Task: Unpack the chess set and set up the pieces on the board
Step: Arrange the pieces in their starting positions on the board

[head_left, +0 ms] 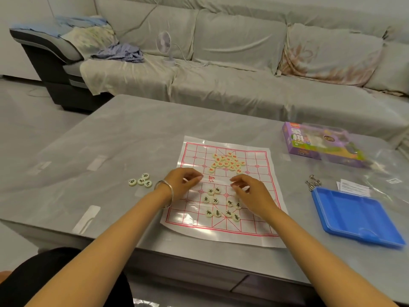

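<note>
A white plastic chess board sheet (261, 218) with a red grid lies on the grey table. A heap of cream discs with red characters (228, 162) sits on its far half. Several black-character discs (221, 204) lie scattered on the near half. Several more black discs (141, 181) rest on the table left of the sheet. My left hand (181, 182), a bangle on its wrist, hovers over the board's middle left with fingers curled; whether it holds a disc is unclear. My right hand (250, 191) is over the middle right, fingers curled downward toward the discs.
A purple chess set box (309, 142) lies at the far right under clear plastic wrap. A blue tray lid (356, 216) sits at the right, with metal clips (312, 183) and paper slips (354, 188) behind it. A covered sofa with a small fan (164, 44) stands beyond the table.
</note>
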Motion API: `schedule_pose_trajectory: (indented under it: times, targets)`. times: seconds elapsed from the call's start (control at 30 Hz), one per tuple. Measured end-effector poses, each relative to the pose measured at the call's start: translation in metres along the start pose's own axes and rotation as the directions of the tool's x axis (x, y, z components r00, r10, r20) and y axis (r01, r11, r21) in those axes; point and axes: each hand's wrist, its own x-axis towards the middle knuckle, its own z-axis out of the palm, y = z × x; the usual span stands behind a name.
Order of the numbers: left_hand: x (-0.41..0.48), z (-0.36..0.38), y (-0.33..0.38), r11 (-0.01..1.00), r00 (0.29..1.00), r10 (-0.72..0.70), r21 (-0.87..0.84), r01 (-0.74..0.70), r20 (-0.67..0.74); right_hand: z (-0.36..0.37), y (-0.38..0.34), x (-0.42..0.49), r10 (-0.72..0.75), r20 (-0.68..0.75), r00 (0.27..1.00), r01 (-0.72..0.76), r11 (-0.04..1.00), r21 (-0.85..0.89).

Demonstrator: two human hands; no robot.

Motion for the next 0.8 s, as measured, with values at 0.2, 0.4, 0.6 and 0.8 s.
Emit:
schedule_pose_trajectory:
  times: [0.2, 0.4, 0.6, 0.8]
  targets:
    - [-0.025, -0.052, -0.066, 0.983, 0.966, -0.078, 0.141, 0.115, -0.245, 0.045, -0.059, 0.010, -0.114, 0.183, 0.976, 0.112, 0.993, 0.022]
    - [-0.046, -0.079, -0.115, 0.973, 0.964, -0.166, 0.126, 0.194, -0.206, 0.108, -0.107, 0.033, -0.238, 0.394, 0.888, 0.291, 0.953, -0.080]
    - [-0.056, -0.085, -0.119, 0.993, 0.978, -0.021, 0.110, 0.045, -0.209, 0.138, -0.135, 0.055, -0.267, 0.458, 0.848, 0.329, 0.942, -0.059]
    - [-0.051, -0.080, -0.123, 1.000, 0.959, -0.014, -0.002, 0.014, -0.285, 0.147, -0.128, 0.056, -0.331, 0.340, 0.880, 0.383, 0.919, -0.096]
